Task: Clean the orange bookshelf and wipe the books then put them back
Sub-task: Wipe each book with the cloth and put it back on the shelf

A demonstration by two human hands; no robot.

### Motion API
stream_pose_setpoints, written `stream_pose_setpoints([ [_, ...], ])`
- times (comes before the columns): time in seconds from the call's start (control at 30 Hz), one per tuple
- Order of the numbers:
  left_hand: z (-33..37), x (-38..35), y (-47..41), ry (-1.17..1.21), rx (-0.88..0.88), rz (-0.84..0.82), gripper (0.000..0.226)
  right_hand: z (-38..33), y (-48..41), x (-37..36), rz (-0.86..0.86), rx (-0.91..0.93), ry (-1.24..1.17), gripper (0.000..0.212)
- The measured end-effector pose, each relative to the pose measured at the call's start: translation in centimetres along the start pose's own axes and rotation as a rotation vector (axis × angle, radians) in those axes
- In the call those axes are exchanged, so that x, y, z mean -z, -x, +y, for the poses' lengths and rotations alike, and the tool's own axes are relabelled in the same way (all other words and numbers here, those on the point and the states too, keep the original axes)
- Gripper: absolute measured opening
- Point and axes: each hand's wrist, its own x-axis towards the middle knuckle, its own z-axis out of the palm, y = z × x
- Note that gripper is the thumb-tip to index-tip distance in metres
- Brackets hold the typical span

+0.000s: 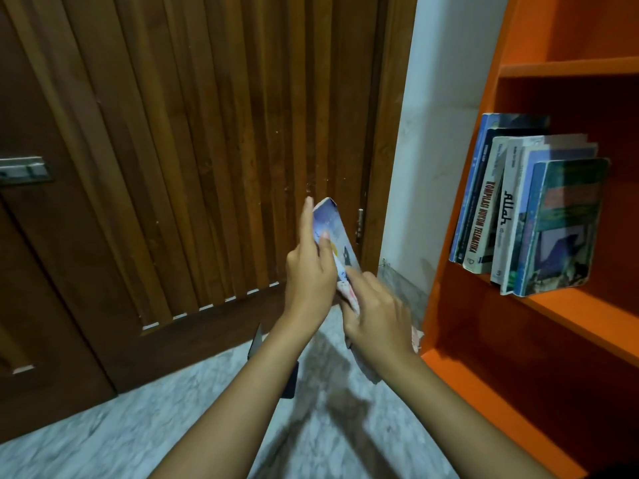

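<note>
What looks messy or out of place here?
The books on the orange bookshelf are not lined up. Some stick out further than others, and the front ones seem to poke past the shelf's edge. A dark thing lies on the floor; I cannot tell what it is.

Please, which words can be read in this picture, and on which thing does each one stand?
"KOMPILASI HUKUM TELEMATIKA": on the white spine.
"Allah": on the next white spine.
Unreadable, blurred or too small: the other spines and the held book.
</note>
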Motion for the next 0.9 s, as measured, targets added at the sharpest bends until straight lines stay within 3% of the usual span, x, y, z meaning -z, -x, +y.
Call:
stream_pose_setpoints([
  [0.13, -0.1, 0.6, -1.0, 0.149, 0.071, 0.138, 0.044, -0.5, -0.5, 0.4, -0.039, 0.054, -0.024, 0.028],
  [0.23, -0.5, 1.1, -1.6, 0.230, 0.116, 0.200, 0.040, 0.3, -1.6, 0.9, 0.031, -0.071, -0.305, 0.018],
  [0.37, -0.7, 0.8, -1.1, 0.380, 0.191, 0.150, 0.036, 1.2, -4.0, 2.0, 0.218, -0.257, -0.306, 0.017],
  [0.5, 1.1, -0.1, 0.2, 0.398, 0.138, 0.024, 0.035, -2.2, -7.3, 3.0, 0.219, -0.076, -0.239, 0.016],
  [0.6, 1.3, 0.0, 0.0, 0.460, 0.137, 0.062, 0.035, -2.4, -9.3, 3.4, 0.269, -0.004, -0.068, 0.014],
  [0.73, 1.7, 0.5, -0.6, 0.524, 0.146, 0.113, 0.033, 1.4, -10.2, 3.9, 0.362, -0.498, -0.104, 0.017],
  [0.77, 1.8, 0.4, -0.6, 0.518, 0.149, 0.110, 0.033, 1.5, -9.9, 3.8, 0.382, -0.547, -0.125, 0.020],
  [0.8, 1.9, 0.2, -0.7, 0.510, 0.159, 0.119, 0.033, 0.8, -9.4, 3.5, 0.397, -0.507, -0.147, 0.020],
  [0.9, 2.0, -0.1, -0.9, 0.539, 0.197, 0.159, 0.033, -2.1, -6.6, 1.9, 0.318, -0.139, -0.154, 0.017],
])
